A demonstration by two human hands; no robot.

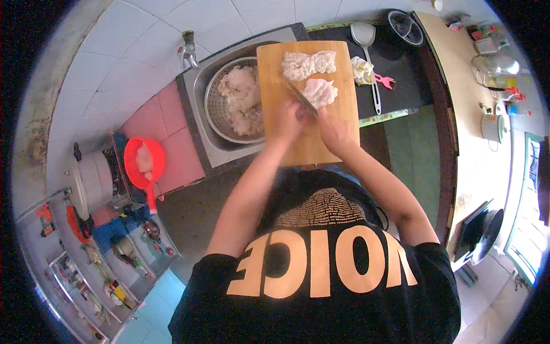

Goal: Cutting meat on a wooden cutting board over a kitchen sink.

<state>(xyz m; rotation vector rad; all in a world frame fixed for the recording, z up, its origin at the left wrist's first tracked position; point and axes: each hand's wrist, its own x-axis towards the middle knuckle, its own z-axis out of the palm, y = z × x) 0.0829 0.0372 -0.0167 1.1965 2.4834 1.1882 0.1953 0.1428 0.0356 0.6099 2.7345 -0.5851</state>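
A wooden cutting board (275,64) rests across the right side of the sink. My right hand (336,129) is closed at the lower end of a knife (300,94), whose blade slants up to the left. My left hand (288,118) is over the board, left of the blade; its blurred fingers curl near the knife, and what lies under them is hidden. Just right of the blade sits a pale pink, wrinkled piece of raw meat (321,93). A wider, bumpy, whitish piece (309,65) lies flat near the board's far edge.
A steel colander (211,112) piled with pale raw meat (240,101) stands in the sink (215,158), below a faucet (188,51). Right of the board are a spatula (364,36), a crumpled wrapper (362,70) and a pink peeler (385,81). A red strainer (129,172) is at left.
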